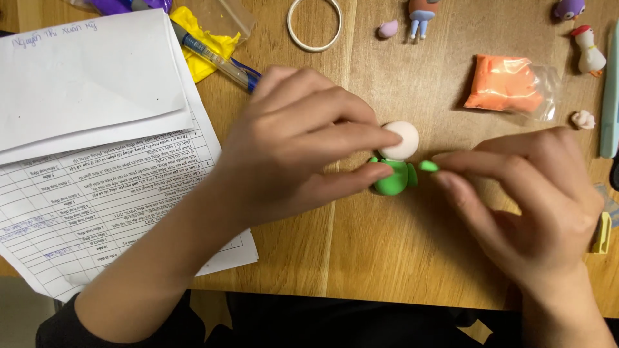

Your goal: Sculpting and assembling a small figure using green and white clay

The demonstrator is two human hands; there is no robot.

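Small clay figure sits mid-table, green body with a white round head on top, lying on the wooden table. Left hand comes in from 9 o'clock, thumb and forefinger pinched around the figure, steadying head and body. Right hand at 3 o'clock, fingertips clenched on a small green clay piece just beside the body's right side, looks like an arm. Step in hand, by my read: attaching that limb. Next move calls for a light press at the joint, no squashing, left grip kept firm.

Around: orange clay bag at 2 o'clock, white ring at 12, 2 finished small figures along the top, printed papers at 9, pen on a yellow clay bag at 11.
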